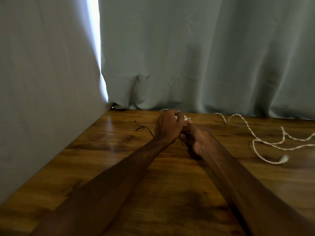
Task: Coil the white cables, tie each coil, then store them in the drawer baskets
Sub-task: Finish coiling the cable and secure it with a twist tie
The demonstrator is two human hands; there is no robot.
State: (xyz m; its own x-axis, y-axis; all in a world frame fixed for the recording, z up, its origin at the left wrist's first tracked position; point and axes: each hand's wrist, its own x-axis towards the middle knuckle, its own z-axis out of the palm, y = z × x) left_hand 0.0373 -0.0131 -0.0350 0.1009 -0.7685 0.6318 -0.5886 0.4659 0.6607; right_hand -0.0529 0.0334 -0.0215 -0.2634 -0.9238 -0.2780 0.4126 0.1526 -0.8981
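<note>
head view: two bare forearms reach forward over the wooden worktop and meet just past the middle of the picture. the left hand has its fingers curled over the top of the coiled white cable, a small bundle of which only a few pale loops show between the knuckles. the right hand sits just at 5 o'clock of the left one, touching it, with its fingers bent up round the underside of the same bundle; blur hides the exact hold. a thin dark strand hangs below the two hands, too smeared to identify.

at 9 o'clock of the left hand, near but apart, a black tie lies flat on the wood in a loose loop. at 3 o'clock of the hands, well apart, the loose white cable sprawls uncoiled in twisted bends toward the right edge, its plug resting at the near end. a grey-green curtain hangs along the far edge at 12 o'clock, with a bright slit of light at 11 o'clock.
</note>
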